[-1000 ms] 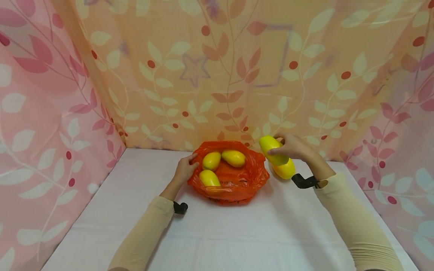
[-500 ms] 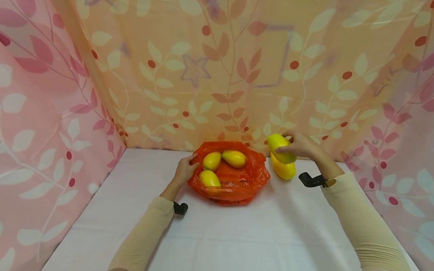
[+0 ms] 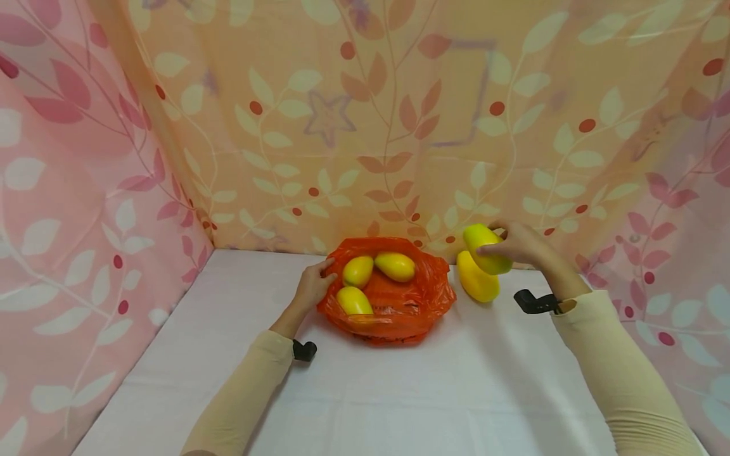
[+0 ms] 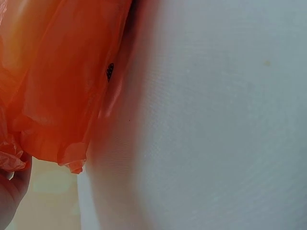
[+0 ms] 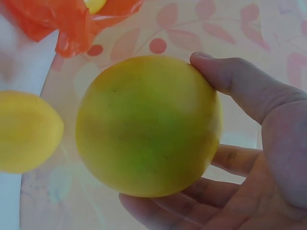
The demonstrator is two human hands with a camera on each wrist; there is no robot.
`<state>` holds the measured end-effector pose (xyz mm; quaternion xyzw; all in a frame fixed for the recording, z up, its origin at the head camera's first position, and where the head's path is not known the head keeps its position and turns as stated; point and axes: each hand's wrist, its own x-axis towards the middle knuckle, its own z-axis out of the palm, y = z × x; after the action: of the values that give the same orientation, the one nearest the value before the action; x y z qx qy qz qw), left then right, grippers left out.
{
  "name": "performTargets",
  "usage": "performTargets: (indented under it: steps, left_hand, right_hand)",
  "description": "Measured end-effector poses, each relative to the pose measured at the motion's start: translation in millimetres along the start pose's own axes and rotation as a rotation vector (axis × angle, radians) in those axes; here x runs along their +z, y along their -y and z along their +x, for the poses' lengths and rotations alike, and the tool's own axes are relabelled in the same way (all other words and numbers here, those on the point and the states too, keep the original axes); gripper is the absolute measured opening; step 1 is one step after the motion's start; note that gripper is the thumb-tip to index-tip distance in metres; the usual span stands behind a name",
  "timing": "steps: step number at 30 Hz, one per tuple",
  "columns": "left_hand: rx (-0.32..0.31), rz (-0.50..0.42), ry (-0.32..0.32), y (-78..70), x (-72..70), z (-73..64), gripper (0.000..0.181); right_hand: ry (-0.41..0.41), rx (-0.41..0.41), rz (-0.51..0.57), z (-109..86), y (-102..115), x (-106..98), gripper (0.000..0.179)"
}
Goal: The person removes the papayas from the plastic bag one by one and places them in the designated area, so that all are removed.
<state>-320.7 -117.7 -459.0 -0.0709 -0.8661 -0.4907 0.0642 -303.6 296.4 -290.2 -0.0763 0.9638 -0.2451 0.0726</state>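
An orange-red plastic bag [image 3: 393,329] stands open on the table with a mango [image 3: 357,272], a second mango [image 3: 395,267] and a third mango [image 3: 354,301] inside. My left hand [image 3: 311,286] pinches the bag's left rim; in the left wrist view the bag [image 4: 62,91] hides most of its fingers. Off the bag's right side, my right hand [image 3: 521,242] grips a yellow mango [image 3: 483,246] in the air. In the right wrist view, thumb and fingers curl round this greenish-yellow mango [image 5: 148,127]. Just below it, another mango [image 3: 476,278] lies on the table.
A white cloth covers the table [image 3: 399,399]. Behind it hangs a floral curtain [image 3: 274,158], with pink floral curtains at both sides. Each wrist carries a black camera mount, such as the right mount [image 3: 535,302].
My right hand has moved to the right with the mango, away from the bag, uncovering more of the mango on the table. The left hand and the bag have stayed put.
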Motion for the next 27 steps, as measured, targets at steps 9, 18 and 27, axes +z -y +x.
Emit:
performTargets:
  steps: [9, 18, 27]
  left_hand:
    - [-0.023, -0.013, 0.003, 3.3, -0.1, -0.9, 0.046]
    - [-0.008, -0.017, -0.01, 4.4, -2.5, -1.6, 0.044]
    - [-0.022, -0.011, -0.006, 7.8, -0.9, 1.6, 0.046]
  right_hand:
    - [0.003, 0.038, -0.015, 1.6, -10.9, -3.4, 0.078]
    - [0.004, 0.066, 0.012, 5.1, -20.9, -2.9, 0.075]
    - [0.014, 0.095, 0.006, 8.6, -34.0, -3.6, 0.078]
